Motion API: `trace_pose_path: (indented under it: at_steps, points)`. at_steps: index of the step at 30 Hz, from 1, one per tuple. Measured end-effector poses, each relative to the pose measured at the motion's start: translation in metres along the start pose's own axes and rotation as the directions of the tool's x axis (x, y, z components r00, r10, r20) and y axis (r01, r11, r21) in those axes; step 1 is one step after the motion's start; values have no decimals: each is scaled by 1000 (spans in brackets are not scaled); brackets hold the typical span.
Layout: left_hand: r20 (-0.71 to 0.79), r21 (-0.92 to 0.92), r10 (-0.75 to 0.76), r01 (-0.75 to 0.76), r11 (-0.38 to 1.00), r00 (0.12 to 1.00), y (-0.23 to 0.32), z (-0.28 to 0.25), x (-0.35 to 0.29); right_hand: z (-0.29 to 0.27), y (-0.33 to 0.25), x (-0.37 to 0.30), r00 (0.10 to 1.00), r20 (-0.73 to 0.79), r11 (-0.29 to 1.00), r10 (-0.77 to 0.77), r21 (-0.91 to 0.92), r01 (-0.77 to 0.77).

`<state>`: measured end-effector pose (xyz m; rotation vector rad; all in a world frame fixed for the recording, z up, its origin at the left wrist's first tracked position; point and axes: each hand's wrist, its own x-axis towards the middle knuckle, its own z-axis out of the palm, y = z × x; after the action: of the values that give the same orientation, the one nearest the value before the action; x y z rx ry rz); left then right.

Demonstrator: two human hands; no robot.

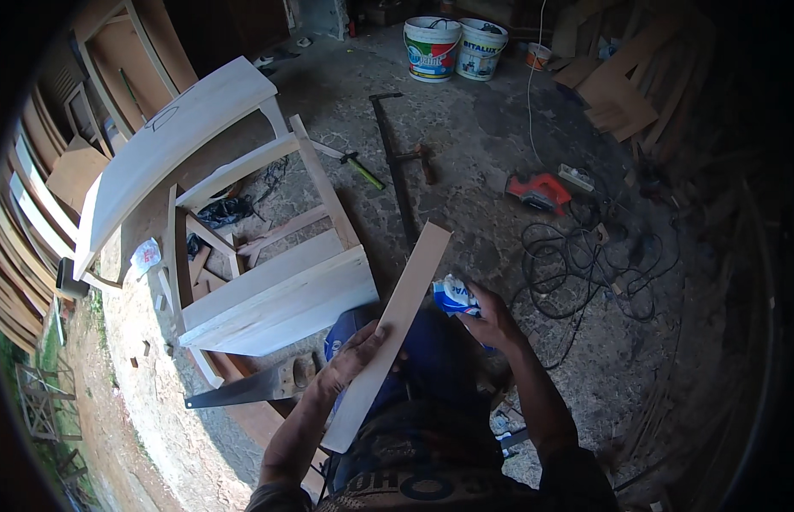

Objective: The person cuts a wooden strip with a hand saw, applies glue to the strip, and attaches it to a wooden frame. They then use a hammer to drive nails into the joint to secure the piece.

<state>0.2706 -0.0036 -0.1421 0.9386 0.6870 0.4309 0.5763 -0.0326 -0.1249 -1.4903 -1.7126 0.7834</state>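
A narrow, flat wooden board (410,299) slants across my lap, its far end pointing away from me. My left hand (356,353) is closed around its left edge, below the middle. To the right of the board, my right hand (492,319) grips a soft blue and white packet (453,293) with something white at its top. The packet is close to the board's edge, and a small gap seems to separate them. A wooden frame (330,196) with crosspieces stands just ahead on the left. A handsaw (252,386) lies left of my left forearm.
Beyond the frame stands a long pale panel (179,124). A bar clamp (392,154) and a green-handled hammer (363,170) lie on the floor. To the right are a red power tool (540,193), a power strip (576,177) and coiled cable (576,264). Paint buckets (431,51) stand at the back.
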Motion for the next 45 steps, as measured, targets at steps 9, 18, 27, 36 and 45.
trace_pose_path:
  at_steps: [9,18,27,36,45]
  points:
    - [-32,271,8,1,963,999,12,-3,-9,-13,-31,12,962,271,954,33,278,-111]
    - [-59,348,32,-9,938,998,9,-9,-19,-6,-42,26,932,351,995,91,-4,-96]
    - [-77,431,4,30,902,997,38,9,-33,-11,-28,43,869,487,991,91,-133,-29]
    - [-48,435,67,-39,900,997,27,1,-29,-22,-36,58,800,584,978,137,-209,-16]
    - [-102,659,158,-52,750,982,22,-13,-31,-35,-37,80,787,610,946,94,-301,120]
